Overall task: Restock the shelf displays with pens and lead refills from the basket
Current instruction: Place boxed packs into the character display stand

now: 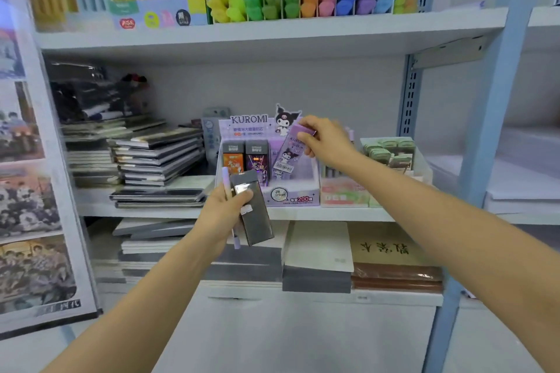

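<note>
above a lilac cardboard display box (291, 197), the right hand (324, 138) pinches a purple lead-refill case (288, 154); left of it, the left hand (222, 209) grips a flat grey case (256, 218) and lilac pen (225, 179).

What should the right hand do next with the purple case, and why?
Probably lower the purple refill case into the right section of the Kuromi display box: the right hand pinches it, tilted, just over that section. The left hand holds a grey case and a lilac pen.
</note>
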The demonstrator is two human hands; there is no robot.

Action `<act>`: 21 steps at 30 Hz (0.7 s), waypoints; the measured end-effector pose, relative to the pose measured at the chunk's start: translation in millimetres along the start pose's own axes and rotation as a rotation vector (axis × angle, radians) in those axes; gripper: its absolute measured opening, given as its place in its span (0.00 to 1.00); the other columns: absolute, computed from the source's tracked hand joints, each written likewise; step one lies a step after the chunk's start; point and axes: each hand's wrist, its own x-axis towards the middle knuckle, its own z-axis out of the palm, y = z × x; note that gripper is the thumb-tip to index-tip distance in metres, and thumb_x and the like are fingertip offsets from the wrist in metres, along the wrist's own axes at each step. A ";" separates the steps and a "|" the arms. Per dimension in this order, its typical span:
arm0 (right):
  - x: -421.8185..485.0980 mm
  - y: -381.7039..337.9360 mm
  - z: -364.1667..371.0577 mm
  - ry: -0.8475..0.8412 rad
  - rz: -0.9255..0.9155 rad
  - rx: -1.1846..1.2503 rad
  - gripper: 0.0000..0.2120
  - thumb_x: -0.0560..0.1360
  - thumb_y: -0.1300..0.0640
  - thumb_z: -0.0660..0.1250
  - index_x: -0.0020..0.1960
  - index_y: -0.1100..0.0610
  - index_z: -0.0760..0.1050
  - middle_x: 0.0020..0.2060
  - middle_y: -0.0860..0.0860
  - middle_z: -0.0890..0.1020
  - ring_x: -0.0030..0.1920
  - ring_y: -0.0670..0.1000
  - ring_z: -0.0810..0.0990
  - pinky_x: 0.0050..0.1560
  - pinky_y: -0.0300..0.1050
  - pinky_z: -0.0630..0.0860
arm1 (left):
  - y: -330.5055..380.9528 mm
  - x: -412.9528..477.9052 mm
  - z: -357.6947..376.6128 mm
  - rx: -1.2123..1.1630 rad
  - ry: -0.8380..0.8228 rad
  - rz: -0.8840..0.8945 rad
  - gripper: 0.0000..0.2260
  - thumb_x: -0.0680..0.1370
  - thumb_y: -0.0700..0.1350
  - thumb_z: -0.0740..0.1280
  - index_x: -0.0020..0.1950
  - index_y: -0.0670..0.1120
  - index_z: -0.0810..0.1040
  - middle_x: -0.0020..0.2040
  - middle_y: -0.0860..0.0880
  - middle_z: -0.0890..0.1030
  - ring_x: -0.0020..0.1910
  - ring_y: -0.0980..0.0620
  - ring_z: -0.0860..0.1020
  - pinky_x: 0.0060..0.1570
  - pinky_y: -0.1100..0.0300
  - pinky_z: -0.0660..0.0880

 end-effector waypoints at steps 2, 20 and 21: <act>9.3 0.1 12.7 -0.054 -0.027 -0.087 0.08 0.80 0.61 0.64 0.57 0.61 0.77 0.42 0.54 0.81 0.42 0.54 0.81 0.50 0.50 0.77 | -2.3 6.7 -5.5 -0.001 0.031 0.022 0.07 0.80 0.44 0.64 0.57 0.48 0.78 0.42 0.49 0.84 0.32 0.51 0.79 0.30 0.55 0.74; 34.4 4.8 46.1 -0.111 -0.001 -0.167 0.07 0.76 0.59 0.68 0.53 0.55 0.72 0.45 0.50 0.77 0.46 0.49 0.76 0.51 0.44 0.74 | -16.9 24.4 -11.9 0.078 -0.079 0.103 0.06 0.81 0.45 0.64 0.56 0.52 0.78 0.53 0.37 0.81 0.44 0.44 0.75 0.40 0.52 0.71; 33.8 6.9 47.6 -0.081 -0.004 -0.172 0.07 0.76 0.60 0.69 0.53 0.56 0.74 0.49 0.50 0.75 0.49 0.49 0.75 0.54 0.44 0.73 | -17.0 24.5 -11.9 0.072 -0.084 0.099 0.06 0.81 0.45 0.64 0.56 0.52 0.78 0.54 0.37 0.81 0.45 0.44 0.74 0.41 0.51 0.71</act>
